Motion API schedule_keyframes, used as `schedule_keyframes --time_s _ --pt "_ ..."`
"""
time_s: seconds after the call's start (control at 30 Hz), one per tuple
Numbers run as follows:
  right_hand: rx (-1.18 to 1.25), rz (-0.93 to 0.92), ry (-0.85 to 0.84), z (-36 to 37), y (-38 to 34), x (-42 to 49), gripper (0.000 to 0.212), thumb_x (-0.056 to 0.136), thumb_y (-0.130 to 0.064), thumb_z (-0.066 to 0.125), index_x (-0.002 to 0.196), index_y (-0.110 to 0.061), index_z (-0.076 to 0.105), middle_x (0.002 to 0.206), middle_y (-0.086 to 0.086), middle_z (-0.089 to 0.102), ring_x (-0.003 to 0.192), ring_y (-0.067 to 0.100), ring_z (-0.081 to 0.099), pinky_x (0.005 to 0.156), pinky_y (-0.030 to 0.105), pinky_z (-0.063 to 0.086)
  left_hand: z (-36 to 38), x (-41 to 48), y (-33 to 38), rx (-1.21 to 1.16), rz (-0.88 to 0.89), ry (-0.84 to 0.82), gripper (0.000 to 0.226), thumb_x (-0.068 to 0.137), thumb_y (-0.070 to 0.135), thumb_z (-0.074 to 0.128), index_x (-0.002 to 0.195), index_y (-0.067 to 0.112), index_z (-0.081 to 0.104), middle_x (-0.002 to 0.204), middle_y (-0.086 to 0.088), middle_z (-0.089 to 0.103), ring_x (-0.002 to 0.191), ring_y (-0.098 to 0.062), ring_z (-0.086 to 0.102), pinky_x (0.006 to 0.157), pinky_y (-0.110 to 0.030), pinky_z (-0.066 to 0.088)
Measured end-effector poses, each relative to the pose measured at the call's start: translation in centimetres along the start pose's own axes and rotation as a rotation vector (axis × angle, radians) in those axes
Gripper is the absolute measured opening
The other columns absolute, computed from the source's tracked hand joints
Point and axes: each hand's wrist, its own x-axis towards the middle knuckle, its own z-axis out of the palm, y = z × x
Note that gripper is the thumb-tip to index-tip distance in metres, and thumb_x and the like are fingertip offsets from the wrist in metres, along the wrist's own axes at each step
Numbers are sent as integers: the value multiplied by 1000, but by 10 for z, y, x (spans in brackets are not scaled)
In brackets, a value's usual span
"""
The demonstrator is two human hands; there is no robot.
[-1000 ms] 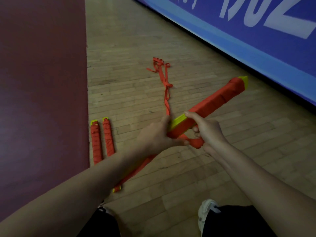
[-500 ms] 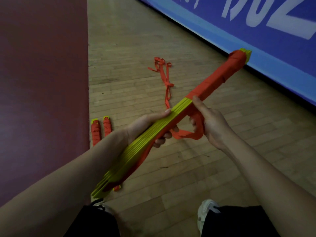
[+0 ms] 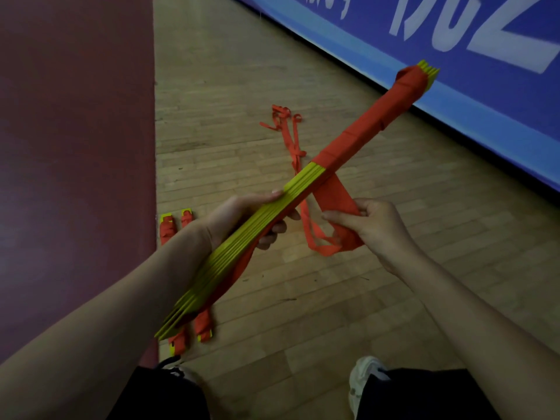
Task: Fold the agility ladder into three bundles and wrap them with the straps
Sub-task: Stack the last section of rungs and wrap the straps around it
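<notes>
- My left hand (image 3: 239, 219) grips the bundle of flat yellow plastic rungs (image 3: 303, 180) at mid-frame; its long axis runs from lower left to upper right.
- My right hand (image 3: 378, 225) pinches the loose red fabric strap (image 3: 330, 198), just right of the bare yellow section awaiting wrapping.

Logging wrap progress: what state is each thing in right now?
held bundle: far half wrapped, near half bare yellow.
strap: slack loop, tail lying on the floor.
left hand: grips the held bundle.
right hand: pinches the strap.
floor bundles: two, wrapped, lying side by side.
</notes>
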Motion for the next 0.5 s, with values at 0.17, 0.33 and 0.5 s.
schedule_keyframes --time_s 0.17,0.33,0.5 --pt "-100 -75 133 8 -3 -5 26 72 -32 81 75 -9 70 53 -1 67 44 12 61 41 17 42 5 3 1 -36 -20 100 42 83 38 56 106 3 60 69 -4 51 55 -15 50 51 -24 44" --pt "-176 -116 185 19 -7 -7 34 79 -33 77 59 -11 59 33 -10 47 29 4 44 36 16 33 16 14 -6 178 -111 295 41 72 42 68 99 11 63 72 -1 55 55 -12 52 52 -23 44" --pt "-145 -100 238 24 -5 -6 44 82 -35 73 47 -18 53 32 -9 45 30 4 44 41 21 37 22 22 -13 457 -21 506 35 77 39 74 102 15 71 80 -2 68 58 -13 62 55 -23 47"
